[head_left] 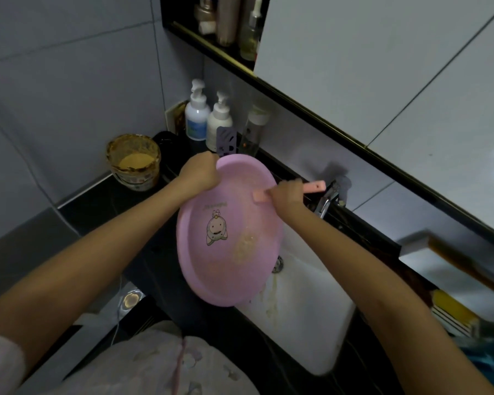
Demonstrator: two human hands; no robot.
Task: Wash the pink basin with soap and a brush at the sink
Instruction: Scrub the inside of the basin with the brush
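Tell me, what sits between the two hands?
Only the pink basin's inner wall; the left hand grips its rim, the right hand holds the brush. Head view.

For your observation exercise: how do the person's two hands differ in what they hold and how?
The left hand clamps the far rim of the tilted pink basin, steadying it over the sink. The right hand wraps the pink brush, its head against the basin's inner wall. Both are closed in grips.

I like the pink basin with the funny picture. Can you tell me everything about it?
The basin is round, shallow and pink, and looks like plastic. A cartoon figure with small writing above it is printed inside, beside a yellowish smear. It is tilted over the white sink. The left hand grips its top rim, and the right hand holds a pink brush at its right edge.
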